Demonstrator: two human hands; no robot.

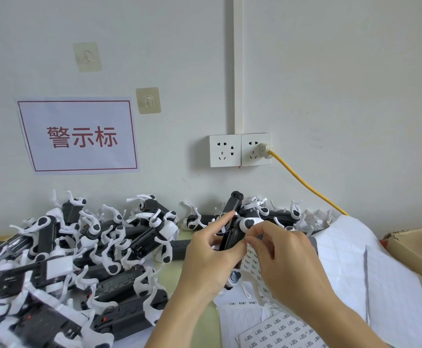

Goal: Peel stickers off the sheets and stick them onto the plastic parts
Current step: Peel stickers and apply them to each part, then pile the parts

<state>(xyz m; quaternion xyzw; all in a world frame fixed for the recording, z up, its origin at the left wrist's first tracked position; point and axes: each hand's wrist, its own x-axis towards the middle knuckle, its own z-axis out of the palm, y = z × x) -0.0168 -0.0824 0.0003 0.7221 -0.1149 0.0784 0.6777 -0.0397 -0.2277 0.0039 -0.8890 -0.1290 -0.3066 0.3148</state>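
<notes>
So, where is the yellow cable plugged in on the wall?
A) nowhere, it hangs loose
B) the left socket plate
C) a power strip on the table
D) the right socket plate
D: the yellow cable ends in a white plug seated in the right socket plate, while the left socket plate has nothing plugged in.

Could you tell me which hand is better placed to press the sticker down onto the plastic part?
Probably the right hand. Its fingertips pinch at the side of the black and white plastic part, where a sticker would go, while the left hand grips that part from below and steadies it.
</notes>
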